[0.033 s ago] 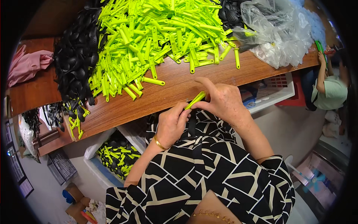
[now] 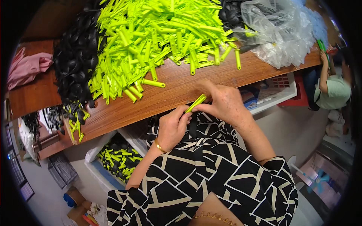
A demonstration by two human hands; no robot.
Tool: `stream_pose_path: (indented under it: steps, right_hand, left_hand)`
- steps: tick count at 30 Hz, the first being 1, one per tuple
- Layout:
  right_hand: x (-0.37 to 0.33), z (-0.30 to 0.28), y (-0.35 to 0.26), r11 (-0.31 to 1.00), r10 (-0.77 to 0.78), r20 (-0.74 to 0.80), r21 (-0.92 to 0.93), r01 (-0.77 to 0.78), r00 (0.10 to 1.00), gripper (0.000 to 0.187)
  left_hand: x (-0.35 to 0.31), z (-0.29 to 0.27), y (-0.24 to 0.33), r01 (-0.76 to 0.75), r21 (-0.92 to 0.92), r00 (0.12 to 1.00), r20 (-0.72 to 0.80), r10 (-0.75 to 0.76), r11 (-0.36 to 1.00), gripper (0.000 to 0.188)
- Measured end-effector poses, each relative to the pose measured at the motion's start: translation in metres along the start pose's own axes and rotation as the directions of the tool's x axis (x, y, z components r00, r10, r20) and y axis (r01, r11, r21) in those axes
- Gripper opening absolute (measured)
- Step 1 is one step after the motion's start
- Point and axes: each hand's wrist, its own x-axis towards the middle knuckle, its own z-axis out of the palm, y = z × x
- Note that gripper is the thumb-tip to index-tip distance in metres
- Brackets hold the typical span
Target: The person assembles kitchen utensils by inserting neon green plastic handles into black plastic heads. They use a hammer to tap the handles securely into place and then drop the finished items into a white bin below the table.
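Note:
Just off the table's near edge, a lime-green plastic handle (image 2: 198,102) slants up between my two hands. My left hand (image 2: 171,123) is closed around its lower end, thumb and fingers pinched together. My right hand (image 2: 226,102) has its thumb against the upper part of the handle. The right index finger is raised and smeared by motion, and the other right fingers are mostly hidden. Beyond my hands, a big heap of similar lime-green handles (image 2: 151,37) covers the table. To its left lies a pile of black perforated scoop-like heads (image 2: 77,56).
The brown wooden table (image 2: 181,84) carries crumpled clear plastic bags (image 2: 281,41) at right and a pink cloth (image 2: 30,67) at far left. Below stand a lined bin (image 2: 98,171) of green-and-black pieces and a white crate (image 2: 277,100). Another person (image 2: 332,90) is at far right.
The raised right index finger has moved and is more blurred now. The handle stays between my hands, almost unmoved. The whole view has shifted very slightly.

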Motion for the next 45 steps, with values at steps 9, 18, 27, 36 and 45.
stream_pose_path:
  steps: [9,18,27,36,45]
  right_hand:
    - [-0.007,0.052,0.019,0.885,0.011,0.007,0.466,-0.013,1.0,0.024]
    - [0.021,-0.072,0.156,0.928,0.368,-0.464,0.129,-0.35,0.805,0.027]
    - [0.004,-0.067,0.186,0.778,0.6,-0.479,0.537,-0.326,0.641,0.024]
    - [-0.072,-0.017,0.109,0.305,0.687,-0.451,0.89,0.338,0.569,0.058]
    - [-0.085,0.015,0.05,0.985,0.026,-0.205,0.173,0.01,0.978,0.037]
  left_hand:
    - [-0.03,0.005,-0.035,0.288,-0.378,0.956,0.068,-0.284,0.88,0.017]
    - [-0.03,0.007,-0.053,0.381,-0.601,0.895,0.051,-0.442,0.702,0.029]
    - [-0.017,0.007,-0.041,0.476,-0.686,0.825,0.13,-0.55,0.551,0.043]
    - [-0.013,0.019,-0.039,0.43,-0.683,0.882,0.178,-0.436,0.591,0.034]
    - [-0.022,0.017,-0.041,0.419,-0.77,0.876,0.203,-0.437,0.481,0.027]
